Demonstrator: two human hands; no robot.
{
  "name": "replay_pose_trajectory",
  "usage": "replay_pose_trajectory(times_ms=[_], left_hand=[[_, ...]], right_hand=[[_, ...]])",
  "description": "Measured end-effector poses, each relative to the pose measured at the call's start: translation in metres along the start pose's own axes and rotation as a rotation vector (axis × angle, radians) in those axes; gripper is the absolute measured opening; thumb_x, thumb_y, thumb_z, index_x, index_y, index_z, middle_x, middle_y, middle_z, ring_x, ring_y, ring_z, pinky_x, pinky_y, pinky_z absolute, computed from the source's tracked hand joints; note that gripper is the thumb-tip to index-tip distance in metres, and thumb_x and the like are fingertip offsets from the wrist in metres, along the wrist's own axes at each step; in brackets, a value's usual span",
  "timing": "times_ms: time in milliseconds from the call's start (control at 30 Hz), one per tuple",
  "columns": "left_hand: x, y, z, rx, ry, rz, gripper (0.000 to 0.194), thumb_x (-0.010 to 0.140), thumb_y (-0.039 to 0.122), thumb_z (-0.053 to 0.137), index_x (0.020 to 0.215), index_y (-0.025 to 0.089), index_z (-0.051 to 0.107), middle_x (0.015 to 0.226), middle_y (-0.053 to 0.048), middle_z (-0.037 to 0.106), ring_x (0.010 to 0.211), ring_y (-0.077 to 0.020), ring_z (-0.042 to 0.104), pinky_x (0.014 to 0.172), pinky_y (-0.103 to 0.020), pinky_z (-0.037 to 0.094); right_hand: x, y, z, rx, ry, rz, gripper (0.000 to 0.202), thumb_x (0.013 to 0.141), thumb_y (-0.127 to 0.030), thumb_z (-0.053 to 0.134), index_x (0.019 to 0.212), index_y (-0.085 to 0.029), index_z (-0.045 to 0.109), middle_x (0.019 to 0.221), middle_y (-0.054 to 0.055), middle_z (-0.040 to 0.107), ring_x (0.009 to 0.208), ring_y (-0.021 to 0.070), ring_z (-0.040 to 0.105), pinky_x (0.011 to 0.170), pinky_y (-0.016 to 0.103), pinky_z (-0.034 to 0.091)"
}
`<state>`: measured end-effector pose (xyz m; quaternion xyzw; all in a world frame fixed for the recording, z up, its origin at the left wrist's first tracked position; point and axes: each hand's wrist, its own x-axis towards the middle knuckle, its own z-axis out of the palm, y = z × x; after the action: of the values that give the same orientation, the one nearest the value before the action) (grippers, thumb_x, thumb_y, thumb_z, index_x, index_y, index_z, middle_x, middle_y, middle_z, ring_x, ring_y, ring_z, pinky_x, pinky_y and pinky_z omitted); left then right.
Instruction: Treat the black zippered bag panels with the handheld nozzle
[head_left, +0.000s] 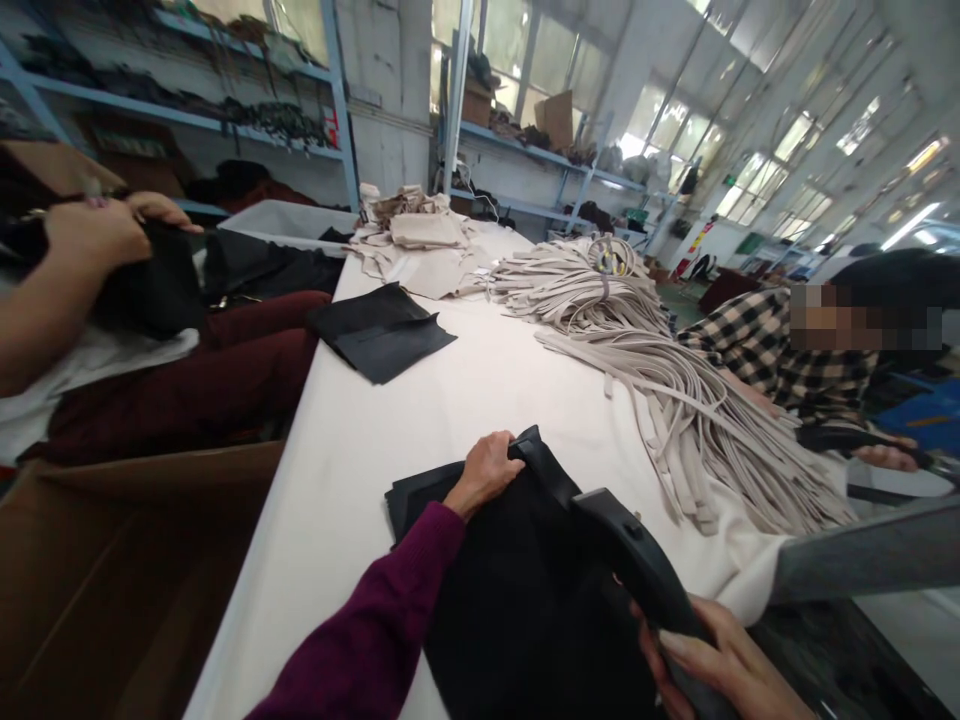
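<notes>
My left hand [491,470], in a purple sleeve, pinches the far edge of a black flat sheet [540,600], which looks like leather or fabric. The edge bends up slightly at its fingers. Under the sheet on the left, corners of more black pieces [420,490] show on the white table [337,520]. My right hand [720,650] is wrapped round a long, curved black handheld tool [637,550] with a small knob on its side; its exact kind I cannot make out. The tool's blunt front end lies over the sheet's right side, and whether they touch is unclear.
More black pieces [382,335] lie farther up the table. Beige strips [675,400] are heaped on the right, beige sheets [420,235] at the back. One co-worker's hands [97,235] hold black material at left; another person in a checked shirt [780,340] sits right. A cardboard box [135,570] stands left.
</notes>
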<state>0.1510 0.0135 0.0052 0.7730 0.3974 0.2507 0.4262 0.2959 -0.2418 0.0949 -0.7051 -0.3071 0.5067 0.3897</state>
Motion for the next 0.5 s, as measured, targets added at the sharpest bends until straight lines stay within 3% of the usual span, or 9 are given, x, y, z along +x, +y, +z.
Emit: replay_pose_trajectory(times_ms=[133,333,500], left_hand=[[-0.008,0.006,-0.01,-0.285,-0.196,0.034,0.018,0.086,0.03,0.059,0.09,0.013,0.062,0.083,-0.001,0.065,0.072,-0.0154,0.062,0.066,-0.032,0.053],[-0.019,0.021,-0.019,-0.624,-0.373,0.06,0.019,0.087,0.024,0.058,0.102,0.013,0.061,0.088,-0.002,0.065,0.071,-0.0143,0.063,0.065,-0.031,0.053],[-0.023,0.024,-0.018,-0.732,-0.506,0.006,0.015,0.085,0.019,0.06,0.098,0.012,0.063,0.078,0.001,0.065,0.062,-0.0119,0.061,0.058,-0.027,0.052]], right_hand=[[0.008,-0.01,0.012,0.076,-0.08,-0.081,0.043,0.075,-0.045,0.062,0.101,-0.013,0.052,0.065,0.0,0.058,0.046,0.0113,0.05,0.045,0.024,0.04],[0.028,-0.028,0.023,0.048,-0.186,-0.162,0.031,0.077,-0.038,0.061,0.092,-0.012,0.055,0.06,-0.001,0.055,0.042,0.0095,0.048,0.041,0.022,0.04],[0.037,-0.044,0.026,0.064,-0.16,-0.195,0.025,0.077,-0.035,0.06,0.088,-0.012,0.056,0.061,-0.001,0.056,0.041,0.0085,0.047,0.04,0.021,0.04]])
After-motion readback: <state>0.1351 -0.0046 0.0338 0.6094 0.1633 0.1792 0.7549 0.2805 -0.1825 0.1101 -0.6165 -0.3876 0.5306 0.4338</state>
